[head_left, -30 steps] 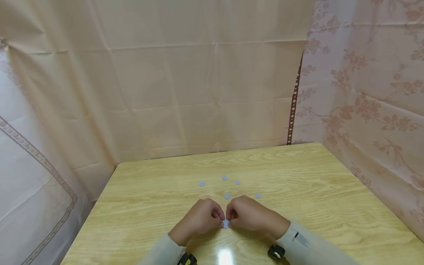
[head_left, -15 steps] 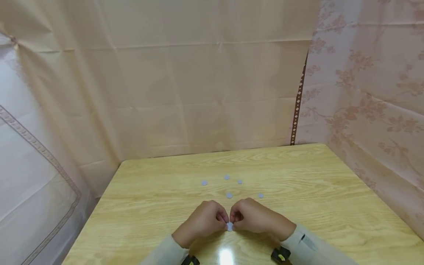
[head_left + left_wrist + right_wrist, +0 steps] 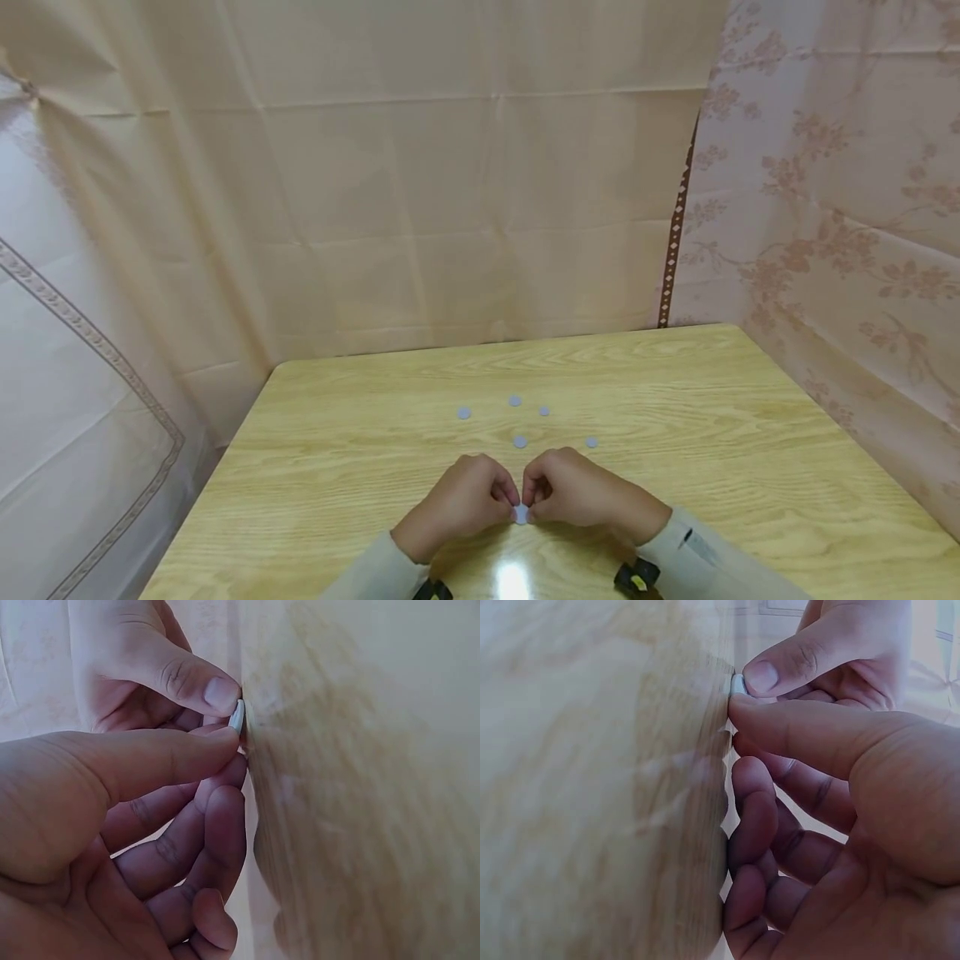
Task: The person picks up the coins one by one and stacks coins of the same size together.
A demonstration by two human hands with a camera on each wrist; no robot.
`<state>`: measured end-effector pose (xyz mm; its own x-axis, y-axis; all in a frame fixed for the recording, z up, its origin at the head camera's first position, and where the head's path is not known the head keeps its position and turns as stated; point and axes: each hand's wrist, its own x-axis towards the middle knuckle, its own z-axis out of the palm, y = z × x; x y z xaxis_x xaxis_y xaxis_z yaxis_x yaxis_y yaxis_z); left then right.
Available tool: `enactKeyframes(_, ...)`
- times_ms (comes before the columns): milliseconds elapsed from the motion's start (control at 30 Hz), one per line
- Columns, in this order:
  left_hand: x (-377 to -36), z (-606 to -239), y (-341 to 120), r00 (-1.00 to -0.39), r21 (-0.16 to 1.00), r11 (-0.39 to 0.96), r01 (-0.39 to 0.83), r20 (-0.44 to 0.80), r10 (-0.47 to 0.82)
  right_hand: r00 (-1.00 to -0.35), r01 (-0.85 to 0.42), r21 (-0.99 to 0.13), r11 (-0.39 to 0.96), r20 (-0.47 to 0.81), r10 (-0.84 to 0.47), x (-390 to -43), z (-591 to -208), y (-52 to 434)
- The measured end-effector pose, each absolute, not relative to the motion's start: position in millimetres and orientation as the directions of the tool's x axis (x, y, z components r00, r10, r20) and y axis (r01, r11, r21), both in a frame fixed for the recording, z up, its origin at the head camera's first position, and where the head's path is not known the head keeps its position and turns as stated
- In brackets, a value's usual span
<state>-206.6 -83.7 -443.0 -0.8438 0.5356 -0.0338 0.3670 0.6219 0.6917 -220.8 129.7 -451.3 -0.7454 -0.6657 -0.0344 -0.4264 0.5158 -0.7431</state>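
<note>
Cream and flowered curtains hang behind the wooden bench. At its near edge the left hand and right hand meet, fingers curled, together pinching one small grey disc just above the wood. Five more discs lie loose farther back, apart from each other. Judging by this, one disc is in hand and the five others remain untouched.

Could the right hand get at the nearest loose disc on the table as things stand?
Probably yes. That disc lies flat on the table just beyond the knuckles, with nothing between. But the right hand and left hand both pinch another disc, so the fingers are occupied.
</note>
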Motion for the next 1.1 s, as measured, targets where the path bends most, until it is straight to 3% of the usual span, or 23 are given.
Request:
enactKeyframes(700, -204.0, -446.7, -83.9, -0.844, 0.704, 0.613, 0.359, -0.036, 0.535, -0.742, -0.38, -0.782, 0.494, -0.061, -0.668, -218.5, -451.5, 130.1)
enactKeyframes(1100, -203.2, -444.9, -82.5, -0.847, 0.638, 0.655, 0.406, -0.006, 0.532, -0.745, -0.402, -0.764, 0.504, -0.048, -0.666, -220.2, -453.0, 130.7)
